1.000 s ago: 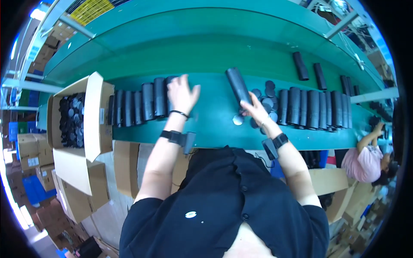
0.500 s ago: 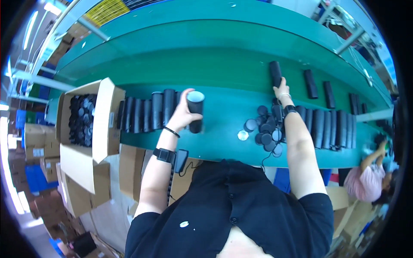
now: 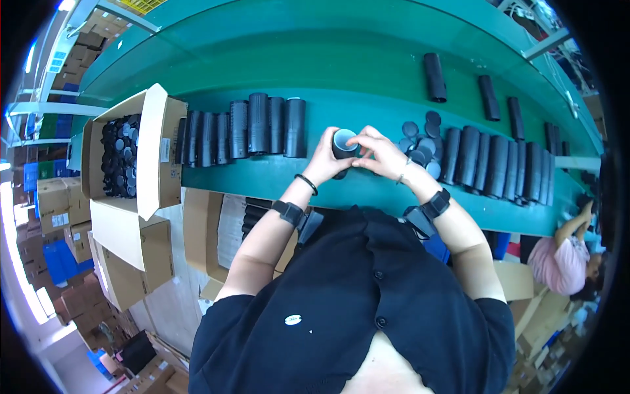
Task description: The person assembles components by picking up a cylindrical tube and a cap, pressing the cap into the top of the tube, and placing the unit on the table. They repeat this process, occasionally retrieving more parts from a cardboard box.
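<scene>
Above the near edge of the green bench my left hand (image 3: pixel 322 160) is closed round a black tube (image 3: pixel 337 155). The tube is tilted so that its round, pale mouth faces me. My right hand (image 3: pixel 384 156) reaches in from the other side, its fingers bent over the rim and gripping there. Whether a disc is also between these fingers I cannot make out. Beside the right hand lies a loose heap of dark, flat round discs (image 3: pixel 426 146). A row of black tubes (image 3: pixel 258 123) lies left of my hands, and more black tubes (image 3: pixel 497 165) lie to the right.
At the left stands an open cardboard box (image 3: pixel 164 141) full of dark discs. Single tubes (image 3: pixel 434 77) lie spaced out on the far right of the green bench (image 3: pixel 341 79). Below its edge is another open carton (image 3: pixel 202 226) with tubes. A person in pink (image 3: pixel 558 262) works at far right.
Both hands have come together at the middle, at a tube. My right hand has left the far tube and moved left and nearer. The whole view has shifted.
</scene>
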The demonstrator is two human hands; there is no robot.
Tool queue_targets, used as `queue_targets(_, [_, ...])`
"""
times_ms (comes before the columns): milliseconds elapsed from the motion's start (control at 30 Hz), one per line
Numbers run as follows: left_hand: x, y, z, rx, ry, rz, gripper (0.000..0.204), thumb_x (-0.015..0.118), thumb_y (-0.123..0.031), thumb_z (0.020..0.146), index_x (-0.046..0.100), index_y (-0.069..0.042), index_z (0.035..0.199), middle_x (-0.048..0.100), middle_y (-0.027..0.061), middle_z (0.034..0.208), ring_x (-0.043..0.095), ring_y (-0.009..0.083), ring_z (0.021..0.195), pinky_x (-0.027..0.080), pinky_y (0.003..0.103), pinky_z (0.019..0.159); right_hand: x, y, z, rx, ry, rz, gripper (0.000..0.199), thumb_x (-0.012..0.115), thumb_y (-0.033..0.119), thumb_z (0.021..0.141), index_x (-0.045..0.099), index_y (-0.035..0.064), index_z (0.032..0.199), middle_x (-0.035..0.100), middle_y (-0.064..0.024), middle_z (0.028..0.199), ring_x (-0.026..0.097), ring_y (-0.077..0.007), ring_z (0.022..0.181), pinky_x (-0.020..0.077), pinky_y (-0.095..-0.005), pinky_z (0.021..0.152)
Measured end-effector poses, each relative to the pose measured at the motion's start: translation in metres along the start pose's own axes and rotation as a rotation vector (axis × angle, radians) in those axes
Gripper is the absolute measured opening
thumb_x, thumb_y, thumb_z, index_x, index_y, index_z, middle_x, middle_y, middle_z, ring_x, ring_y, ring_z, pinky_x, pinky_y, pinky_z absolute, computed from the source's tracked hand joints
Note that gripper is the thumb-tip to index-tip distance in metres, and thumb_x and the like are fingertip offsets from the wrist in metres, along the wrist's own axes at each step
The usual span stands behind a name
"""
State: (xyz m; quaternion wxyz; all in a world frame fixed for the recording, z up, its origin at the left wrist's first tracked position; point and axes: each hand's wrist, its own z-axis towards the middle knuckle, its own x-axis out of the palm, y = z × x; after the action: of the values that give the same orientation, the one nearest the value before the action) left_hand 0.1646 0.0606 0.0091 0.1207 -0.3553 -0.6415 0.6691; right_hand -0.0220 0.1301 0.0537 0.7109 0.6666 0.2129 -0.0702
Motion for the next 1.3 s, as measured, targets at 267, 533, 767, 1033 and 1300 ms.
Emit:
queue_targets(267, [-0.015, 0.001, -0.008, 0.055, 0.175, -0.073, 0.078, 0.084, -0.014, 0.065, 0.036, -0.007, 0.125, 0.054, 0.0139, 0.116, 0.055, 0.0260, 0.111, 0.045, 0.037, 0.094, 0.015, -0.005, -0.009, -0.028, -0.011, -0.176, 0.035, 0.066, -0.003, 0.078, 0.060, 0.0092, 0.111, 0.053, -0.0069, 0.091, 0.058, -0.0191, 0.081, 0.0491, -0.0305, 0.068])
queue_targets(533, [-0.030, 0.009, -0.020, -0.167, 0.191, -0.571, 0.061, 0.079, -0.002, 0.071, 0.044, -0.009, 0.121, 0.053, 0.0027, 0.111, 0.053, 0.0152, 0.106, 0.045, 0.031, 0.092, 0.002, -0.082, -0.046, 0.261, 0.022, -0.661, 0.045, 0.075, 0.011, 0.069, 0.063, 0.0111, 0.112, 0.057, -0.0127, 0.100, 0.056, -0.0331, 0.102, 0.0477, -0.0413, 0.090])
queue_targets(767, [-0.026, 0.012, -0.022, -0.135, 0.141, -0.569, 0.061, 0.077, -0.001, 0.074, 0.041, -0.011, 0.122, 0.052, 0.0019, 0.111, 0.051, 0.0128, 0.108, 0.045, 0.030, 0.093, 0.027, -0.089, -0.063, 0.270, 0.003, -0.815, 0.061, 0.081, 0.014, 0.062, 0.057, 0.0072, 0.117, 0.051, -0.0110, 0.112, 0.049, -0.0309, 0.111, 0.0447, -0.0393, 0.093])
queue_targets(1033, [-0.018, 0.009, -0.016, -0.152, 0.108, -0.557, 0.062, 0.079, -0.006, 0.076, 0.041, -0.009, 0.126, 0.053, 0.0034, 0.115, 0.052, 0.0139, 0.109, 0.044, 0.030, 0.095, 0.025, -0.101, -0.067, 0.302, -0.179, -0.656, 0.041, 0.072, 0.003, 0.069, 0.055, 0.0089, 0.107, 0.052, -0.0139, 0.108, 0.052, -0.0343, 0.107, 0.0474, -0.0406, 0.090])
queue_targets(1300, [-0.019, 0.007, -0.020, -0.158, 0.189, -0.605, 0.059, 0.078, -0.005, 0.077, 0.044, -0.008, 0.124, 0.055, 0.0026, 0.112, 0.053, 0.0141, 0.109, 0.045, 0.030, 0.094, 0.010, -0.105, -0.057, 0.378, -0.404, -0.470, 0.027, 0.064, 0.000, 0.077, 0.057, 0.0076, 0.102, 0.058, -0.0148, 0.098, 0.059, -0.0359, 0.095, 0.0498, -0.0438, 0.079])
